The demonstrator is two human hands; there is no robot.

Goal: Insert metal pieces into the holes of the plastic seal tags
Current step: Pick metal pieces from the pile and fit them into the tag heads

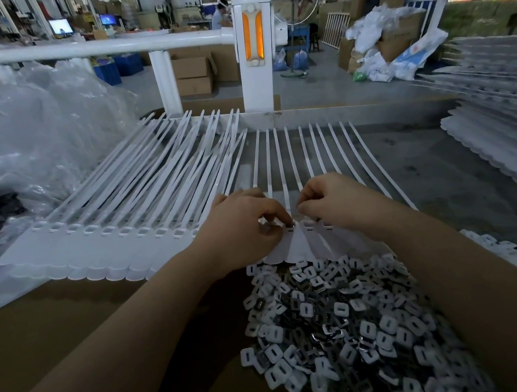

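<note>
Metal pieces [341,314] heaped nearest, loose on brown cardboard [58,325], between both forearms. Just beyond the heap: fanned sheet of plastic seal tags [299,242], flat heads toward the heap, straps running away across the grey table [421,161]. Left hand [244,225] curled, fingertips pressing a tag head beside its slot. Right hand [330,201] curled, pinching at the same slot; item pinched too small to identify. Further left: second row of tags [113,238]. Beyond: white railing [94,48].

White plastic seal tags [142,188], silver-and-white metal pieces [342,320], brown cardboard [58,325], white post with orange reflector [253,36]
</note>
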